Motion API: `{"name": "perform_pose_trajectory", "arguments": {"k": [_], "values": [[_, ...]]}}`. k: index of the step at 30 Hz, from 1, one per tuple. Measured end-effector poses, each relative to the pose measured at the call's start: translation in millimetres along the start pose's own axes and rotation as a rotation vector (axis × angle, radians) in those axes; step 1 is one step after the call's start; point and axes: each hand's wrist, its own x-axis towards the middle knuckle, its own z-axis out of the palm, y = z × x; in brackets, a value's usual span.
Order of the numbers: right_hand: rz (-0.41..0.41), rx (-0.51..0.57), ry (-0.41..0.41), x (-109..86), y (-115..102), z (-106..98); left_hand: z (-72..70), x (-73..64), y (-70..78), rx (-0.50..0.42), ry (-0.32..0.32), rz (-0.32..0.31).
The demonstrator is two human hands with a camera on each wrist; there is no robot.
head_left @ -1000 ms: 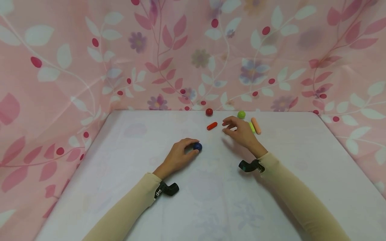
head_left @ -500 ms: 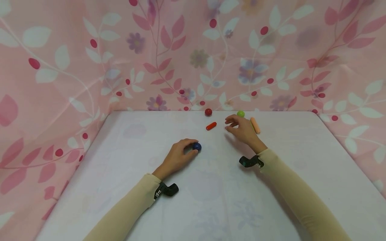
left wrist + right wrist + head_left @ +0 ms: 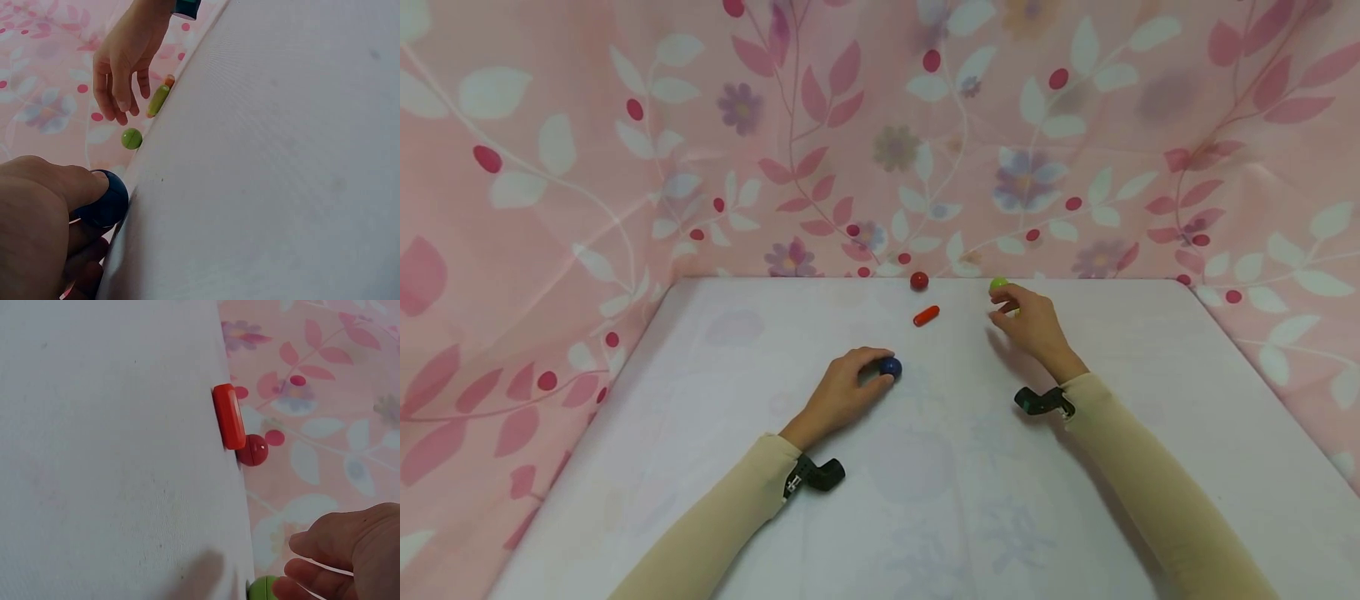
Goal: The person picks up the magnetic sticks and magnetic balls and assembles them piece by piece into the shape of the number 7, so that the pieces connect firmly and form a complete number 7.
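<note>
My left hand (image 3: 841, 389) pinches a dark blue ball (image 3: 891, 367) between thumb and fingers, low at the middle of the white table. In the left wrist view the thumb lies against the blue ball (image 3: 107, 201). My right hand (image 3: 1036, 327) hovers at the back right, its fingers loosely bent with nothing between them. A green ball (image 3: 997, 284) sits just beyond its fingertips. In the left wrist view a green stick (image 3: 159, 101) lies near the right hand, with an orange stick (image 3: 169, 80) partly behind it. The right hand hides the orange stick in the head view.
A red ball (image 3: 919, 281) rests near the back edge of the white table (image 3: 760, 325). A short red stick (image 3: 927, 316) lies just in front of it. Pink floral cloth (image 3: 850, 125) hangs behind the table and along its sides.
My right hand has moved to the right, away from the red stick, now covering the orange stick and most of the green one. The left hand stays on the blue ball.
</note>
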Motion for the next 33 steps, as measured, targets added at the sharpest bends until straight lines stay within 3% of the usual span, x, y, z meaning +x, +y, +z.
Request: {"name": "perform_pose_trajectory", "arguments": {"k": [11,21,33], "values": [[0.051,-0.068,0.067,-6.3,19.0,-14.0,-0.3,-0.1,-2.8,0.011,-0.004,-0.001],[0.144,-0.176,-0.022,-8.7,23.7,-17.7,0.3,2.4,-1.3,0.011,-0.006,0.015],[0.087,-0.119,-0.012,-12.4,24.0,-10.5,-0.6,-0.7,2.9,0.016,-0.009,-0.029]]}}
